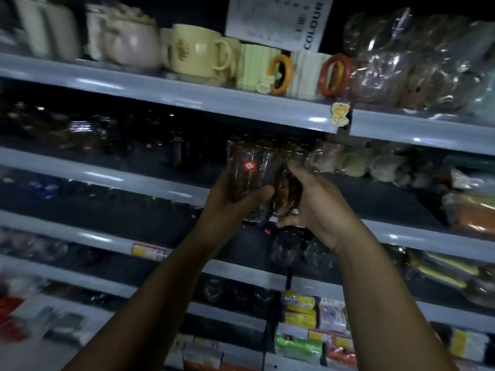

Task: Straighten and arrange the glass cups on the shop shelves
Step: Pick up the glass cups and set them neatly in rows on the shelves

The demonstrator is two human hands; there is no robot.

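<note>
Aloft, glass cups (250, 175) in both hands (227, 210) (318, 207)

The clear glass cup (249, 180) at centre has a red diamond label (250, 165). On the grey-blue shelf (160, 88) above: cream mug (197, 50), ribbed green mug (253, 68) with orange handle (280, 74), white mug (306, 73) with red handle (336, 74).
</note>
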